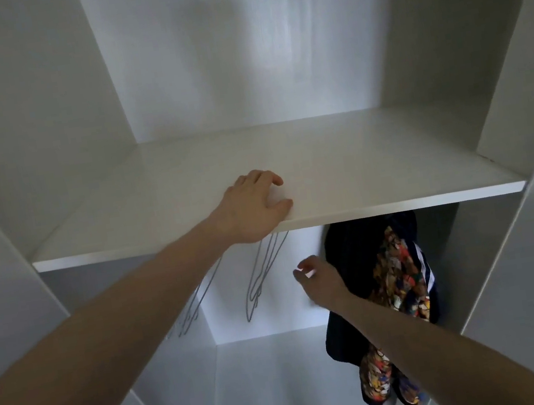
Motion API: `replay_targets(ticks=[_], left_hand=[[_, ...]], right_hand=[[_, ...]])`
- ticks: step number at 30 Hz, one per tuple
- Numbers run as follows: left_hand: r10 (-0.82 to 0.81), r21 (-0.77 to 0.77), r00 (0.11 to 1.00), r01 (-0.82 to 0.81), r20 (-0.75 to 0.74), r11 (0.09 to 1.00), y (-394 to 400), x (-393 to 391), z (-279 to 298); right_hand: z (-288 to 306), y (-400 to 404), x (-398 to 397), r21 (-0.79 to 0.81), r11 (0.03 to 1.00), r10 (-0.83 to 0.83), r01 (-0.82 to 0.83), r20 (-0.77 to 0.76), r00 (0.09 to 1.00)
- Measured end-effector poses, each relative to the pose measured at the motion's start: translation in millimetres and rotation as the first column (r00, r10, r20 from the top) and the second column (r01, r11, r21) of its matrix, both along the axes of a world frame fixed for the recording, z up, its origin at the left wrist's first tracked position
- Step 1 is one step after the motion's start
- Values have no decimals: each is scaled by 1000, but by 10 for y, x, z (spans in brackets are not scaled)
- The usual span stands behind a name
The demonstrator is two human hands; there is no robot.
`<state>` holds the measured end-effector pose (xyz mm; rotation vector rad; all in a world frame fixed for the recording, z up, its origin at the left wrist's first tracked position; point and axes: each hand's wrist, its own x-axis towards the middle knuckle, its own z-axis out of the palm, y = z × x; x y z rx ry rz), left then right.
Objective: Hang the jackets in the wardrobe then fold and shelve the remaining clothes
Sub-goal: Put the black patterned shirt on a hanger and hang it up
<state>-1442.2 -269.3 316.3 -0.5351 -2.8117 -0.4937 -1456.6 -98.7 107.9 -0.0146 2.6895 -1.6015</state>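
Note:
A dark navy jacket [350, 259] with a colourful patterned lining and white stripes hangs under the white wardrobe shelf [357, 168], on the right side. My left hand [256, 207] rests on the shelf's front edge, fingers bent down onto the board and thumb along the edge. Below the shelf, my right hand [317, 279] hovers just left of the jacket with loosely curled fingers and nothing visibly in it. The rail and the jacket's hanger are hidden behind the shelf.
Several empty grey wire hangers [257, 276] hang under the shelf left of my right hand, and more hangers [188, 313] are further left behind my forearm. White wardrobe side panels [522, 250] close in on both sides. The upper compartment above the shelf is bare.

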Motion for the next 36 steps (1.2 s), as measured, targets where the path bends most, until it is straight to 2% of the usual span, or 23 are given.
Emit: replay_targets(ticks=[2,5,7,10,13,16,21,27,34,36], left_hand=[[-1,10,1000,1,8,1000,-7,4,4],[4,15,1000,-4,8,1000,-15,1,6],[13,26,1000,-13,13,1000,-19,-4,6],[20,54,1000,-21,14,998,-35,-11,5],[16,76,1000,-18,26,997,-48,-16,2],[43,89,999,-45,27,995,-48,-34,-7],[53,86,998,-55,25,995,-56,-66,-33],[49,101,999,-50,12,994,-54,-74,-50],[73,260,997,-60,-40,964,-71,-21,-43],[72,248,996,-56,-53,967,-65,-8,-55]], right_hand=[[43,-311,-124,-25,999,41,-39,94,995],[125,-629,-311,22,999,37,-42,191,981],[137,-764,-430,25,999,13,-20,257,966],[129,-867,-584,38,997,57,-74,343,937],[100,-898,-684,-104,995,42,-5,364,931],[35,-871,-684,-120,991,-22,60,294,956],[-99,-679,-525,-234,955,-148,183,158,976],[-113,-314,-373,-273,947,-181,171,-11,983],[-131,126,200,-306,943,-145,131,-24,989],[-158,217,430,-283,950,-152,132,-51,987]])
